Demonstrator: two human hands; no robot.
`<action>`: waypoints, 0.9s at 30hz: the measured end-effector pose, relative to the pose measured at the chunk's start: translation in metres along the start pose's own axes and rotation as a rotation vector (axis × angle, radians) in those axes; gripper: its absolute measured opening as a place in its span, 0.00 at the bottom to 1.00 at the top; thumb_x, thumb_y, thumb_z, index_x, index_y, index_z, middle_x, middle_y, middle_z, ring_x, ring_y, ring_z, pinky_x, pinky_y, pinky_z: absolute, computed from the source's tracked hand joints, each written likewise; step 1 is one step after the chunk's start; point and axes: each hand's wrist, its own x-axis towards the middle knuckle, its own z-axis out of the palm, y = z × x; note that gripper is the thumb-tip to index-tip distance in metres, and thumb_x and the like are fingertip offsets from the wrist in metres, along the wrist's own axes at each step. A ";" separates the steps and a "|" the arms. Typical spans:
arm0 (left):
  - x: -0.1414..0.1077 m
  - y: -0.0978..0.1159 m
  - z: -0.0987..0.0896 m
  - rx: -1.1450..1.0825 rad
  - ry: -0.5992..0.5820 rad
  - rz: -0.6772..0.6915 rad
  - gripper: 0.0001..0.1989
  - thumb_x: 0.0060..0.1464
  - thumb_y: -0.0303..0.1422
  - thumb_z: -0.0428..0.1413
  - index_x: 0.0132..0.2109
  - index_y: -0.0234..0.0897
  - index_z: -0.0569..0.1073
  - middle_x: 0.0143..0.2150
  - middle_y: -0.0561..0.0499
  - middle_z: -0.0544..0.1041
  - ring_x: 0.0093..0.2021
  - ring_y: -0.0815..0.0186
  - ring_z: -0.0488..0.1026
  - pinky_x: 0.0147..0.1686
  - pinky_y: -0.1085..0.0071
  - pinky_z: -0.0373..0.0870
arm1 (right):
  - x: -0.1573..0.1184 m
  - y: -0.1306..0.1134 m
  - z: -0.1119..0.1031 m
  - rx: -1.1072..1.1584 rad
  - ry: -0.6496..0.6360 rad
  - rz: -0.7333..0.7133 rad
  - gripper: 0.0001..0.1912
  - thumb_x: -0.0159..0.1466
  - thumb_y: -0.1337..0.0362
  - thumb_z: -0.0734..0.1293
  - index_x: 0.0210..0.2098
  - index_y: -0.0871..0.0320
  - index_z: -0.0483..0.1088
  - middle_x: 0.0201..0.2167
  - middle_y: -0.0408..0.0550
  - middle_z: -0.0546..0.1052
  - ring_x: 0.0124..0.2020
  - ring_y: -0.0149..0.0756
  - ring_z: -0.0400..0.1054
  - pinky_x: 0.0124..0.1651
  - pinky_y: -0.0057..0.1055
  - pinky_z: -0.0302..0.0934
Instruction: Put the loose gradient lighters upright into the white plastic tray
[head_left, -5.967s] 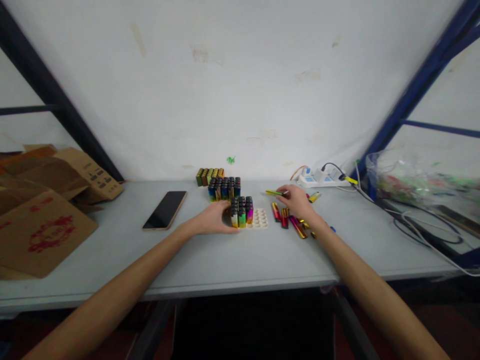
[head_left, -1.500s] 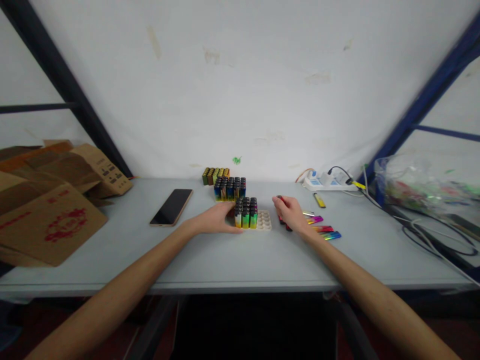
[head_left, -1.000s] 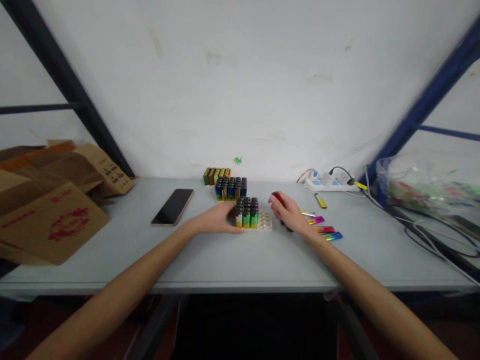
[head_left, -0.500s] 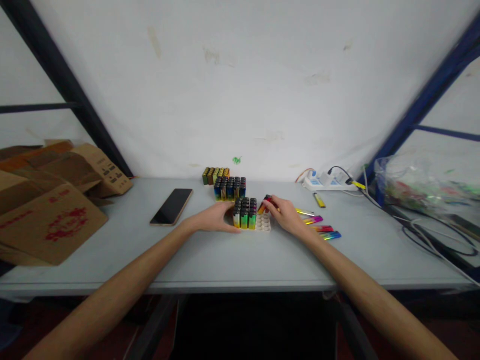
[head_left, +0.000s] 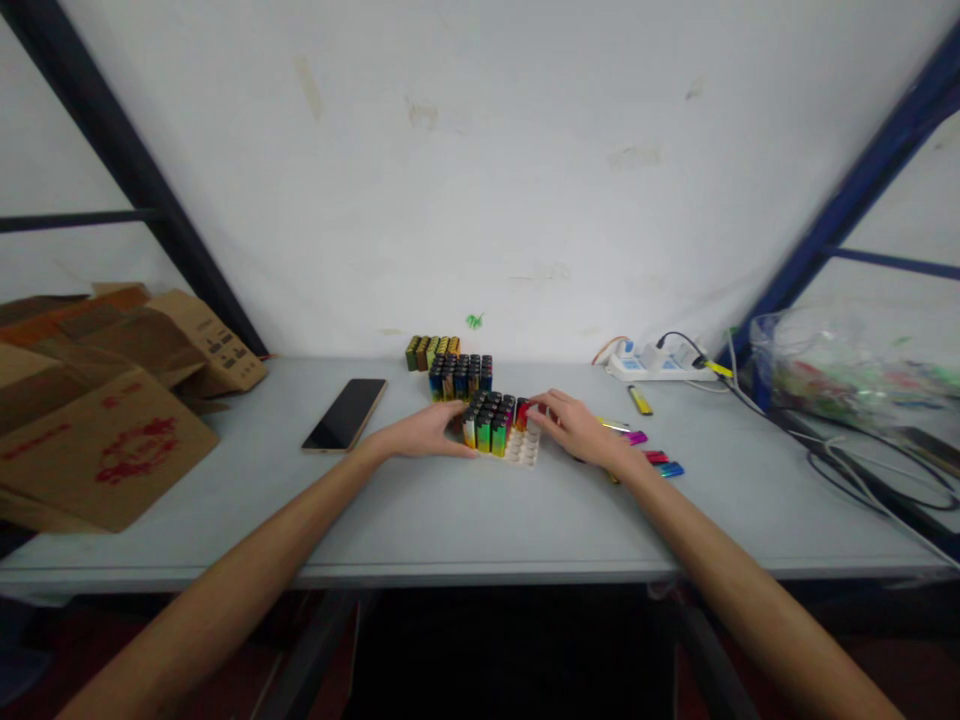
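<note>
A white tray (head_left: 523, 450) with round holes lies on the table, its left part filled with upright lighters (head_left: 484, 432) in green, silver and yellow with black tops. My left hand (head_left: 429, 430) is closed around the tray's left end, thumb at the front corner and fingers behind. In the back of the tray's right part stands a red lighter (head_left: 522, 413), its top pinched between the fingertips of my right hand (head_left: 576, 428). Several loose lighters (head_left: 636, 438) lie right of that hand, some partly covered by the wrist.
Behind the tray stand a block of dark-topped lighters (head_left: 460, 376) and a yellow-green block (head_left: 433, 351). A phone (head_left: 345, 414) lies to the left, near cardboard boxes (head_left: 120, 440). A power strip (head_left: 660, 362), a single lighter (head_left: 640, 400) and cables (head_left: 840, 445) are on the right.
The red lighter went from tilted above the tray to upright in its back row. The tray turned slightly and shifted a little left, and my right hand levelled out beside it.
</note>
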 end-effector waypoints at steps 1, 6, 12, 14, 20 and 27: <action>0.000 -0.001 -0.001 -0.003 -0.001 -0.003 0.36 0.49 0.51 0.66 0.58 0.35 0.73 0.59 0.40 0.77 0.58 0.47 0.74 0.58 0.57 0.69 | -0.002 0.006 -0.006 -0.006 0.020 0.021 0.16 0.76 0.58 0.57 0.50 0.60 0.73 0.42 0.54 0.76 0.42 0.40 0.71 0.50 0.34 0.63; 0.000 -0.003 -0.001 0.061 0.006 -0.049 0.32 0.48 0.54 0.65 0.51 0.34 0.74 0.51 0.40 0.79 0.50 0.49 0.76 0.49 0.59 0.72 | -0.015 0.033 -0.029 -0.209 -0.002 0.186 0.15 0.73 0.56 0.62 0.44 0.60 0.75 0.40 0.55 0.77 0.39 0.42 0.72 0.46 0.35 0.62; 0.004 0.005 0.007 0.083 0.084 -0.116 0.37 0.38 0.59 0.69 0.45 0.36 0.74 0.44 0.43 0.79 0.43 0.50 0.76 0.40 0.61 0.73 | -0.018 0.030 -0.017 -0.325 -0.066 0.317 0.24 0.69 0.43 0.64 0.38 0.60 0.75 0.39 0.59 0.78 0.37 0.45 0.72 0.42 0.37 0.61; 0.006 0.006 0.009 0.077 0.111 -0.114 0.36 0.38 0.60 0.68 0.44 0.36 0.74 0.42 0.45 0.79 0.42 0.50 0.76 0.39 0.61 0.73 | -0.015 0.027 -0.010 -0.280 -0.080 0.299 0.22 0.69 0.45 0.65 0.33 0.59 0.74 0.36 0.58 0.77 0.35 0.44 0.71 0.41 0.36 0.60; 0.007 -0.002 0.007 0.076 0.130 -0.112 0.36 0.38 0.60 0.68 0.45 0.36 0.73 0.43 0.45 0.78 0.42 0.51 0.75 0.41 0.61 0.72 | -0.007 0.025 -0.005 -0.074 -0.011 0.277 0.15 0.71 0.53 0.65 0.38 0.58 0.73 0.34 0.55 0.80 0.34 0.42 0.73 0.39 0.33 0.60; 0.005 -0.002 0.007 0.080 0.138 -0.126 0.37 0.39 0.60 0.68 0.45 0.35 0.73 0.43 0.44 0.78 0.43 0.51 0.75 0.42 0.61 0.72 | -0.006 0.013 -0.021 0.198 0.261 0.271 0.24 0.71 0.46 0.61 0.50 0.58 0.75 0.28 0.47 0.79 0.26 0.35 0.67 0.34 0.30 0.58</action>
